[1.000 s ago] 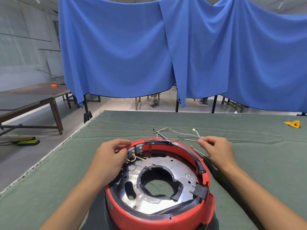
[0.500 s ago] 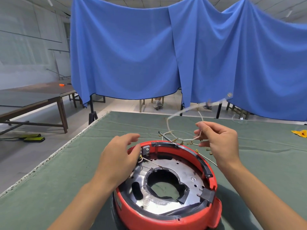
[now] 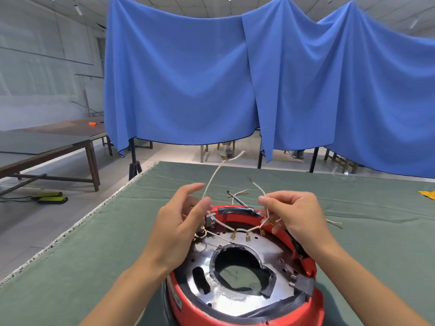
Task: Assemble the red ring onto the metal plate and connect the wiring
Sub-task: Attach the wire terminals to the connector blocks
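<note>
Head view.

Item: red ring point(image 3: 247, 311), seated around the metal plate point(image 3: 237, 290), the pair resting on the green-covered desk point(image 3: 70, 255) at 6 o'clock of the frame. Black trim ran along the ring's inner edge. A large black-rimmed opening point(image 3: 242, 271) sat at the plate's middle.

Item: white wiring point(image 3: 240, 230), a harness with brass spade terminals, strung in a shallow sag over the plate's 12 o'clock edge between the two hands. One strand rose toward 12 o'clock, past the desk's far edge; its tip was blurred. A shorter strand stood up at 1 o'clock of the ring.

Item: left hand point(image 3: 181, 229), at 10 o'clock of the ring. Thumb and forefinger were closed on the long white strand; the other fingers point(image 3: 188, 191) were spread and nearly straight. Whether the hand touched the ring could not be told.

Item: right hand point(image 3: 294, 215), at 1 o'clock of the ring. Thumb and forefinger pinched the wiring; the remaining fingers curled beneath.

Item: loose wires point(image 3: 237, 192) and a dark rod, lying on the desk beyond the ring at 12 o'clock. A further small wire point(image 3: 334, 222) lay at 3 o'clock.

Surroundings: blue curtain point(image 3: 235, 78) hung behind the desk; wooden table point(image 3: 47, 147) at 9 o'clock; yellow object point(image 3: 427, 194) at the frame's right edge.
</note>
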`<move>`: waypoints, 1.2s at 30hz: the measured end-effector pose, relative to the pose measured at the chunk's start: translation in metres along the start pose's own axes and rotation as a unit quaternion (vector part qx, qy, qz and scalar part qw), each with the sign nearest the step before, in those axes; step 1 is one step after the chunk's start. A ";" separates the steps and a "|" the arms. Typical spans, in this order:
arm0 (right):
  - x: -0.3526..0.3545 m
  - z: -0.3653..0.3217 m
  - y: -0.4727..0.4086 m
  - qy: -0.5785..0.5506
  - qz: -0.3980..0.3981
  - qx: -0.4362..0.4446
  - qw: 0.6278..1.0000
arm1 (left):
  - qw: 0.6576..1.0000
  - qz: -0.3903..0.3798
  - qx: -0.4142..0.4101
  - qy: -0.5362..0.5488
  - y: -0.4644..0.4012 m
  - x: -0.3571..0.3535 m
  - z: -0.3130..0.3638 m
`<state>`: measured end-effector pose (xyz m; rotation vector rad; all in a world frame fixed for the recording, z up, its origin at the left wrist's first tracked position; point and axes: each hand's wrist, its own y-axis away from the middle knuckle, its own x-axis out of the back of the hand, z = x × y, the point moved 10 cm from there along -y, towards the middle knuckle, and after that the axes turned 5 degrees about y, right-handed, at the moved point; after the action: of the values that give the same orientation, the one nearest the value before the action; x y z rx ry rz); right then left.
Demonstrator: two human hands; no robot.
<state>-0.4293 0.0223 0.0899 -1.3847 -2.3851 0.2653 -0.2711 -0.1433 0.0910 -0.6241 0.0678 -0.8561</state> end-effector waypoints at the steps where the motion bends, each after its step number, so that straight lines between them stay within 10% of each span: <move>1: -0.002 -0.004 0.001 0.031 -0.003 0.018 0.999 | 1.000 -0.002 0.005 0.018 0.000 -0.001 0.000; 15: -0.008 -0.025 0.008 0.274 0.015 0.120 0.954 | 0.997 0.051 0.014 0.061 -0.001 0.007 -0.004; 23: -0.023 0.006 0.003 0.011 -0.108 -0.067 0.992 | 0.975 0.010 0.019 0.220 -0.001 0.003 0.005; 36: -0.019 0.018 -0.003 -0.037 -0.083 -0.117 0.989 | 1.000 -0.004 0.014 0.027 0.002 -0.005 0.004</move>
<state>-0.4305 0.0049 0.0708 -1.2803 -2.6449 -0.0099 -0.2716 -0.1370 0.0922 -0.5765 0.1016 -0.8809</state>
